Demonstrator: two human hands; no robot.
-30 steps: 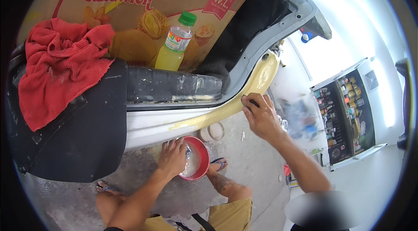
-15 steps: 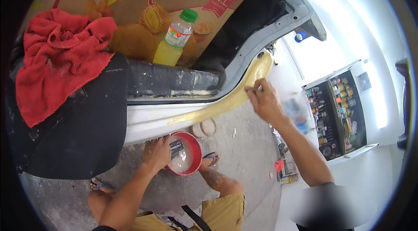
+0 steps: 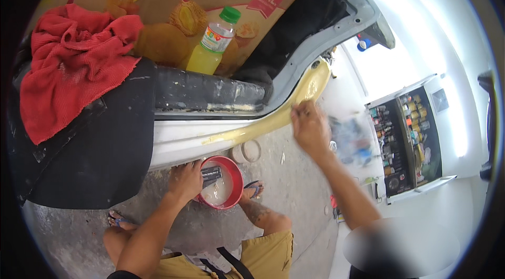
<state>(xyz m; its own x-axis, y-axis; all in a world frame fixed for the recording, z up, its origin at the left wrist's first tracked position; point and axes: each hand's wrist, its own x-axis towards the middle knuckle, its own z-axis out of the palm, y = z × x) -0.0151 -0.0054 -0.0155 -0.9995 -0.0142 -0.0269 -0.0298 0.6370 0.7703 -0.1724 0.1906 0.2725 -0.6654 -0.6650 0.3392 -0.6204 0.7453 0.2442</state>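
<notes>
Along the white car body sill (image 3: 179, 145), a strip of yellow filler (image 3: 279, 118) curves up to the right, wet and shiny in places. My right hand (image 3: 311, 130) is at the outer edge of this strip, its fingers pinched together; whatever they hold is hidden. Lower down, my left hand (image 3: 184, 183) grips a black sanding block (image 3: 211, 175) with light print. The block is over the left side of a red bucket (image 3: 240, 174) holding cloudy whitish water.
A red cloth (image 3: 79, 74) lies on a black panel at left. Behind the sill stand a bottle of yellow drink (image 3: 211, 45) and a large cardboard box (image 3: 158, 16). A pale round container (image 3: 251, 150) is beyond the bucket. Shelves of cans (image 3: 415, 126) are at right.
My right hand has moved a little left along the yellow strip, still pinched. My left hand, with the sanding block, has shifted slightly left and up at the bucket.
</notes>
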